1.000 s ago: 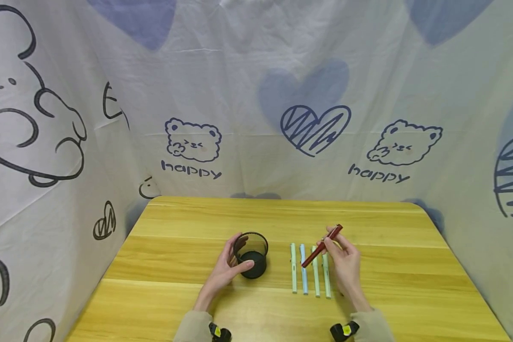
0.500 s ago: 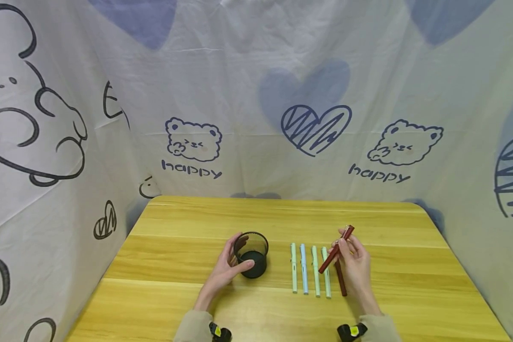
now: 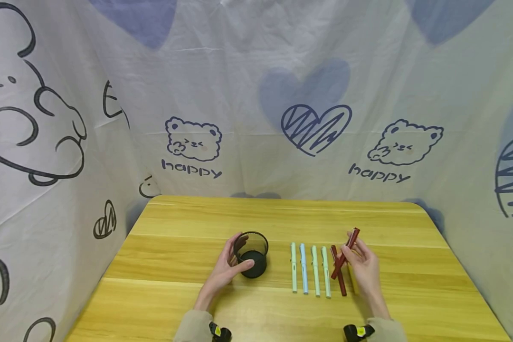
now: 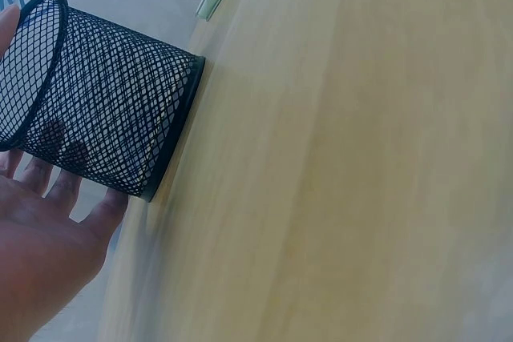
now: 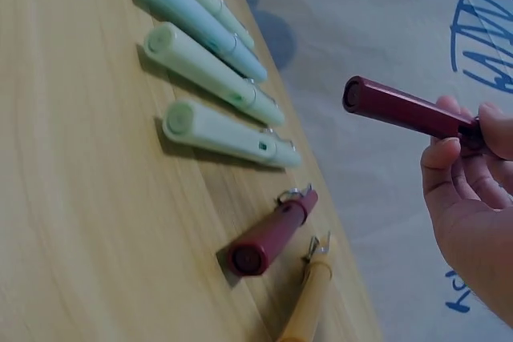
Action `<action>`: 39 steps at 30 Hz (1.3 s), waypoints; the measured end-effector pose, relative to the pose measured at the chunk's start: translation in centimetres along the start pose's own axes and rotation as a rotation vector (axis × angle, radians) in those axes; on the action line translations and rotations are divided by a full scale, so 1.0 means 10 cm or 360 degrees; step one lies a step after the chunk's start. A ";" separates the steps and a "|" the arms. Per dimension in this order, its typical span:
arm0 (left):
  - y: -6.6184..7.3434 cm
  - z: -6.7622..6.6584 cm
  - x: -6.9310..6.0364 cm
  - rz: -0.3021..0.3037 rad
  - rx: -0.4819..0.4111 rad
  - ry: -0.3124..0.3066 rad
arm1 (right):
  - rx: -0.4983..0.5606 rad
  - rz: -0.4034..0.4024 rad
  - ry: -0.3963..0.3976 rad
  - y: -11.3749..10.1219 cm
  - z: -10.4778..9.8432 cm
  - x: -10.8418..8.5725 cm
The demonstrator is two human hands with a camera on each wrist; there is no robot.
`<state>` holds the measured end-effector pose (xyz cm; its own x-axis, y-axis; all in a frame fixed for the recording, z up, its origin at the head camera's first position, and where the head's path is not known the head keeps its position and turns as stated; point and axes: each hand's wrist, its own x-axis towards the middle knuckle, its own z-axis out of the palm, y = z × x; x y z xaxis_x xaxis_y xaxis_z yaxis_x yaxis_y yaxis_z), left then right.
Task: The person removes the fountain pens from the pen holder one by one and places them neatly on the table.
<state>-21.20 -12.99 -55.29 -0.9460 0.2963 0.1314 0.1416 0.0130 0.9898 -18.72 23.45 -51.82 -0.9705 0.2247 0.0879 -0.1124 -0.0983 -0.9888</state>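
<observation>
My left hand (image 3: 226, 273) grips a black mesh pen holder (image 3: 254, 265) by its side, thumb in front and fingers behind. The holder (image 4: 120, 102) stands upright on the table. Between thumb and fingers, my right hand (image 3: 365, 266) pinches a dark red pen (image 5: 401, 108), raised and slanting above the table. Below it lies a second dark red pen (image 3: 341, 283), with a yellow pen (image 5: 309, 302) beside it, partly hidden by the right hand in the head view. To their left lie pale green pens (image 3: 326, 273) and one light blue pen (image 3: 303, 269) in a row.
The wooden table (image 3: 175, 256) has a rounded far edge. A pale cloth (image 3: 248, 95) printed with hearts and bears hangs behind it and along both sides. Dark wrist cameras (image 3: 220, 333) sit at both sleeves.
My right hand has moved right with the held red pen, from above the green and blue pens. The lying red pen and part of the yellow pen now show. The left hand stays put.
</observation>
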 end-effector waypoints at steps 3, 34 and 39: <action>0.01 0.00 0.00 -0.0011 0.0004 0.0006 | 0.0031 0.0015 0.0034 0.01 -0.03 0.00; 0.03 0.00 -0.01 0.0000 0.0005 -0.0006 | -0.0591 0.0078 -0.0042 0.10 -0.53 0.09; 0.02 0.00 0.00 0.0005 0.0007 -0.0010 | -0.0767 0.0065 -0.0037 0.12 -0.58 0.10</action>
<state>-21.13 -13.00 -55.09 -0.9437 0.3025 0.1339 0.1455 0.0161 0.9892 -18.62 29.16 -53.60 -0.9771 0.2080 0.0453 0.0323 0.3552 -0.9342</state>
